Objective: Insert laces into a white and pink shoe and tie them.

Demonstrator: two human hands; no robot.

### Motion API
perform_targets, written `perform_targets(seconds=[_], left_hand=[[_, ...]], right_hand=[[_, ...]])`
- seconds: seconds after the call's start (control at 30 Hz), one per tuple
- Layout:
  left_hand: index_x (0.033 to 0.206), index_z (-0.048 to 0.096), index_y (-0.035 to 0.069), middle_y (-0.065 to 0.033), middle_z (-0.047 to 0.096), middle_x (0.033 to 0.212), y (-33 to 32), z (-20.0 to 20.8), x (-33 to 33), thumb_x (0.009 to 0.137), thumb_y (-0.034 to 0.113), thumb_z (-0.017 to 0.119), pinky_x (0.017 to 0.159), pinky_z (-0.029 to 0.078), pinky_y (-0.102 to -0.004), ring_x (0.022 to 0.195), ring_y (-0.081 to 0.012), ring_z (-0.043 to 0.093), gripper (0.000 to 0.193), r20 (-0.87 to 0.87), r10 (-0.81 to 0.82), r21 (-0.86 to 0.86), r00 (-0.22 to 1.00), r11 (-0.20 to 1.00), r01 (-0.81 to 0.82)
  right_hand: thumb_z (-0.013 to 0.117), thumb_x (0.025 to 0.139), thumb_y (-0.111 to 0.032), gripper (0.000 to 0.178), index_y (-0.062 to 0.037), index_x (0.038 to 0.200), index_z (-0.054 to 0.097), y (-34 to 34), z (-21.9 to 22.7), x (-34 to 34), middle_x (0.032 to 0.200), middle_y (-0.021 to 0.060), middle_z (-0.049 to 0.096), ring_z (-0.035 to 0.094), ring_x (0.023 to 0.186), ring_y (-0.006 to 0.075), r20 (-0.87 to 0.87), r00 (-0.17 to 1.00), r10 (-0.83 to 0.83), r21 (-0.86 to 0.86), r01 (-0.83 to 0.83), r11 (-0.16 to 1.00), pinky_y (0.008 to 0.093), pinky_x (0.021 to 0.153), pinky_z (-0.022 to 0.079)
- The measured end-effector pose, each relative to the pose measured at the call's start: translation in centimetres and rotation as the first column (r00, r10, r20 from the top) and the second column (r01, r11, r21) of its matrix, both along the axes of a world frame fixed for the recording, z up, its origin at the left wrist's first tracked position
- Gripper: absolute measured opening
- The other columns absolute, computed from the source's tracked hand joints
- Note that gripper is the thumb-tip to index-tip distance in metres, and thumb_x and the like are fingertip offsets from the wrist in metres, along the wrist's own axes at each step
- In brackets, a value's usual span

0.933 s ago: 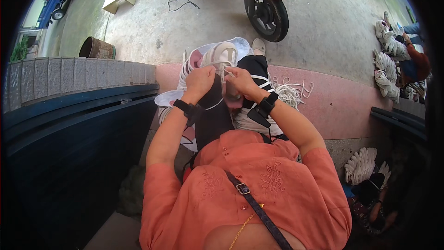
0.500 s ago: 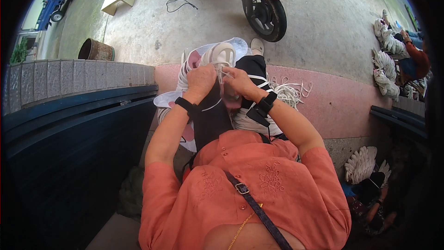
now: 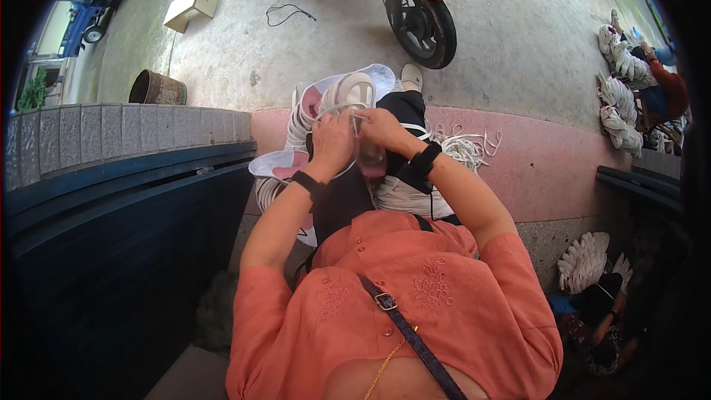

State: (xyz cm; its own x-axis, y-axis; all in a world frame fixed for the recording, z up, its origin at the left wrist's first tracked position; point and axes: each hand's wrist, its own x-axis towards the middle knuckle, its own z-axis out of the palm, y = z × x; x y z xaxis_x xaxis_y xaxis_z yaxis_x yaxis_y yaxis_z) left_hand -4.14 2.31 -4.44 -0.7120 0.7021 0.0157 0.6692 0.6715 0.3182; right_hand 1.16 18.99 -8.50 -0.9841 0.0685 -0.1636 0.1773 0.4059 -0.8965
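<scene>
A pale shoe upper (image 3: 357,91) with a rounded toe lies over my lap, its toe pointing away from me. My left hand (image 3: 333,139) is closed on its left side, near the opening. At the right edge of that opening my right hand (image 3: 383,132) pinches what looks like a white shoelace; the fingertips partly hide it. Beside my left leg are stacked white uppers with pink linings (image 3: 302,115), and nearer to me another white and pink stack (image 3: 280,167). A loose bundle of white laces (image 3: 463,147) hangs by my right thigh.
A red scooter (image 3: 418,18) stands ahead on the concrete. Farther left are a rusty bucket (image 3: 159,89) and a cream box-like stool (image 3: 191,7). A low tiled wall (image 3: 126,133) runs along my left. At right, other people sit by bundles of white uppers (image 3: 618,100).
My left hand has come slightly toward me and turned, its fingers now lying over the upper's side. The right hand has barely shifted, staying at the opening.
</scene>
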Motion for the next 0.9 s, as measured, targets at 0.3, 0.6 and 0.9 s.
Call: perform_targets(seconds=[0.3,0.6,0.9], left_hand=[[0.130,0.059,0.005,-0.0218,0.065,0.116,0.6,2.6,0.1,0.088,0.018,0.057,0.091,0.047,-0.0525,0.115,-0.0392,0.057,0.044,0.223,0.015,-0.175,0.975,0.984,0.025],[0.113,0.067,0.002,-0.0193,0.065,0.108,2.8,0.2,-4.2,0.086,0.004,0.056,0.093,0.044,-0.0470,0.109,-0.0375,0.058,0.029,0.082,-0.156,0.241,0.984,0.962,0.132],[0.099,0.067,0.000,-0.0211,0.067,0.103,7.5,1.0,-4.6,0.082,0.014,0.069,0.086,0.051,-0.0493,0.107,-0.0395,0.059,0.022,0.092,-0.324,-0.269,0.941,0.902,0.337]], right_hand=[[0.063,0.085,-0.022,0.017,-0.0053,0.088,0.068,-0.9,1.2,-0.4,0.076,0.0150,0.069,0.071,0.075,0.0361,-0.129,0.984,0.125,0.568,-0.031,0.823,0.0438,0.065,0.057],[0.059,0.091,-0.025,0.024,-0.0026,0.083,0.059,4.1,3.4,8.2,0.075,0.0142,0.063,0.066,0.070,0.0252,0.023,0.929,0.369,0.310,-0.358,0.881,0.0391,0.057,0.051],[0.053,0.095,-0.025,0.020,-0.0144,0.080,0.045,7.9,6.5,16.5,0.070,-0.0063,0.035,0.030,0.057,0.0071,0.474,0.862,0.179,-0.752,0.291,0.592,0.0257,0.050,0.027]])
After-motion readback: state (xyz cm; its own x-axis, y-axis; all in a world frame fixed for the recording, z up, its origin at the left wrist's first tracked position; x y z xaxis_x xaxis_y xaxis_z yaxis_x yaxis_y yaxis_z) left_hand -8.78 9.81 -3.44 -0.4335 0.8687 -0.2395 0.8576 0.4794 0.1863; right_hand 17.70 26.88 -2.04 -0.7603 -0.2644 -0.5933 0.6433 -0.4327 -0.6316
